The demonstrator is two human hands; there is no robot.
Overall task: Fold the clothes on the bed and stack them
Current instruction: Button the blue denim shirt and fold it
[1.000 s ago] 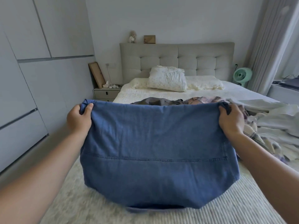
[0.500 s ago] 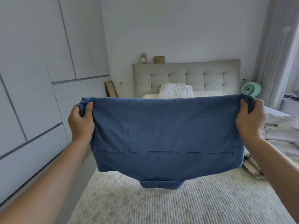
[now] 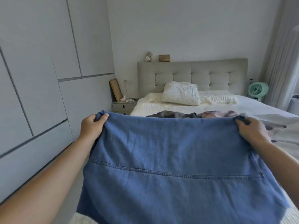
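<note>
A blue denim garment [image 3: 169,151] is stretched wide in front of me over the foot of the bed [image 3: 178,107]. My left hand [image 3: 92,125] grips its upper left corner. Its upper right corner is gripped by my right hand [image 3: 252,130]. A stitched seam runs across the cloth's lower half. Behind its top edge lie a dark grey garment [image 3: 171,114] and a pinkish patterned one [image 3: 216,113]. Pale clothes [image 3: 284,126] are heaped at the right. The garment hides most of the near bed.
Two pillows [image 3: 181,93] lie against the grey padded headboard [image 3: 192,75]. A nightstand [image 3: 123,107] stands left of the bed, with a wardrobe wall [image 3: 40,78] further left. A green fan [image 3: 258,89] and curtains [image 3: 283,62] are at the right.
The blue garment was raised high half a second ago and has come back down toward the bed. Both hands keep the same grip on its corners.
</note>
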